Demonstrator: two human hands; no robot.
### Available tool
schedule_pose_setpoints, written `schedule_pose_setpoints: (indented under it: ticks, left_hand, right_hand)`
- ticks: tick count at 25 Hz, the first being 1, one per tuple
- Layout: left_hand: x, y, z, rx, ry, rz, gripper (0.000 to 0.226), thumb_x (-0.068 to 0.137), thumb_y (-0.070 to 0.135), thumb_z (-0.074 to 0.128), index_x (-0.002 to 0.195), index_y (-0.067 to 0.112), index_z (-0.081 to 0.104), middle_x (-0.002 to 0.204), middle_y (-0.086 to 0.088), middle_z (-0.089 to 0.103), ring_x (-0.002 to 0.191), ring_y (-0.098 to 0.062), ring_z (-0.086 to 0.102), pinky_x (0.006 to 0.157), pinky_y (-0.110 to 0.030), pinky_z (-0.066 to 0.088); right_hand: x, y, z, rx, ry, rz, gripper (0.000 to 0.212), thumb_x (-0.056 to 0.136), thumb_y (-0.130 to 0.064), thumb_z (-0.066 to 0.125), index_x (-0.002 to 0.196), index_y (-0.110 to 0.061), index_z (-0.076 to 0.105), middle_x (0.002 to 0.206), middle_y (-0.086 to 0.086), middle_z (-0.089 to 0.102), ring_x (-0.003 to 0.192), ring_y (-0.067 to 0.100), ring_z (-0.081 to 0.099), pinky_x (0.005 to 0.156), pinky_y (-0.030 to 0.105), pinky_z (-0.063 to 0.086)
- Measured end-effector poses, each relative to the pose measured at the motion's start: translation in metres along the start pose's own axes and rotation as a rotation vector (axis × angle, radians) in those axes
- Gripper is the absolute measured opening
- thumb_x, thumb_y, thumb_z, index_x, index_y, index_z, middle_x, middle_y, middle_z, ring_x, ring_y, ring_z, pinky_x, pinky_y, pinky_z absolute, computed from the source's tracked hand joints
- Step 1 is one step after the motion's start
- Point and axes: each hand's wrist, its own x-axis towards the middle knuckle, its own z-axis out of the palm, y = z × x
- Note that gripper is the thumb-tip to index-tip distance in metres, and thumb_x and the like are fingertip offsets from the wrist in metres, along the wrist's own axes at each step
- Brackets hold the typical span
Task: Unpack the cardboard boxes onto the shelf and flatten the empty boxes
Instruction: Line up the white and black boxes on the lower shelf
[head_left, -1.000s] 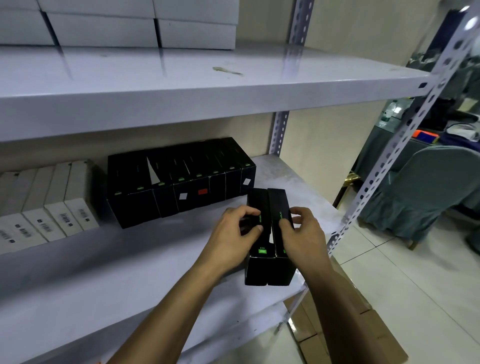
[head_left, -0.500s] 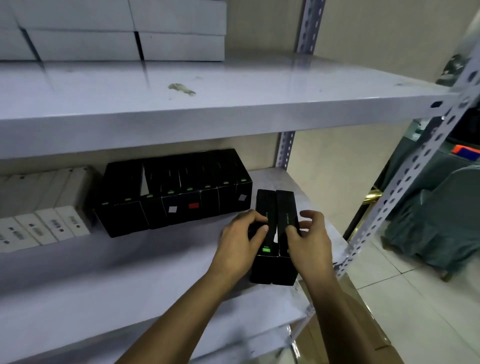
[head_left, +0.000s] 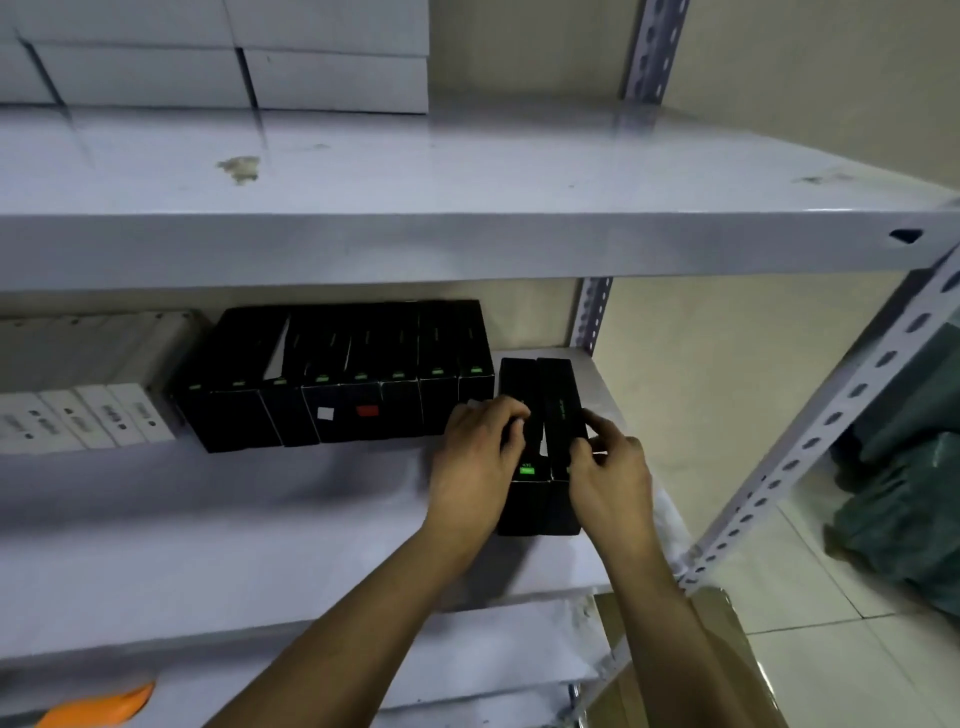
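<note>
Currently, status by item:

Step in hand: two black product boxes (head_left: 540, 447), side by side and touching, lie on the middle shelf (head_left: 260, 545) near its right end, just beside the stocked row.
Left hand (head_left: 478, 462): grip curled over the left box of the pair, fingers on its top face.
Right hand (head_left: 608, 478): grip pinching the right box, thumb and fingers on its top and outer side.
Stocked row: black boxes (head_left: 332, 379) stand upright at the back of the same shelf, packed face-out; the pair is not yet aligned with them.
White boxes (head_left: 93, 415): a second row at the left of the shelf, already placed.
Upper shelf (head_left: 467, 176): white cartons (head_left: 218, 62) stacked at the rear.
Cardboard box (head_left: 727, 660): brown, on the floor below the shelf's right end; contents hidden, not flattened as far as visible.
Progress judgement: unpacking appears well advanced; remaining work is probably seating this pair, emptying any remaining stock, then flattening.
Orange object (head_left: 98, 706): lower shelf, bottom left; identity unclear.
</note>
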Motion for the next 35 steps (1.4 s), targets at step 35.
schedule_pose_setpoints:
  ticks: [35]
  left_hand:
    - [0.092,-0.025,0.018,0.542,-0.347,0.068,0.076,0.097,0.036,0.055,0.161,0.024,0.016,0.167,0.005,0.017,0.154,-0.032,0.007,0.122,-0.046,0.008]
  right_hand:
    - [0.105,0.008,0.039,-0.084,0.013,-0.336,0.031,0.104,-0.013,0.048,0.132,-0.014,0.061,0.119,0.003,0.071,0.104,0.02,0.067,0.081,0.023,0.047]
